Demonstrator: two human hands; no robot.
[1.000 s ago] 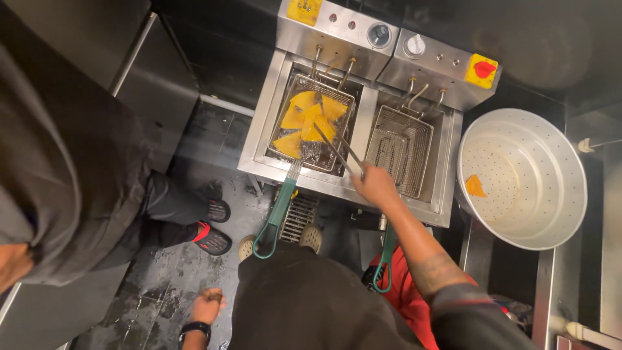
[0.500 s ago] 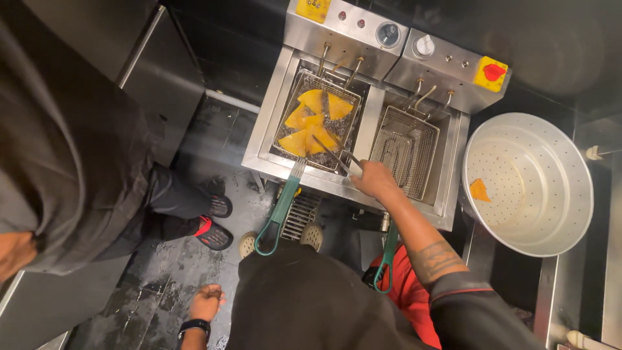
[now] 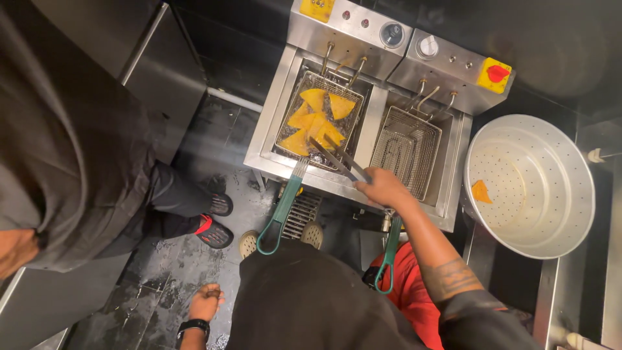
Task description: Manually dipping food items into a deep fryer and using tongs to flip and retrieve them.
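I note my right hand [image 3: 382,188] closed around the near end of a pair of metal tongs [image 3: 340,160], at the fryer's front edge. The tongs' long axis runs up and to the left from the hand, tips reaching the yellow chips [image 3: 314,120] in the left fry basket [image 3: 310,81]; whether the tips pinch a chip I cannot tell. The forearm extends forward, wrist bent toward the left basket. My left hand [image 3: 206,302] hangs low by my side, loosely curled, holding nothing, well apart from the fryer. The right fry basket [image 3: 407,149] sits beside.
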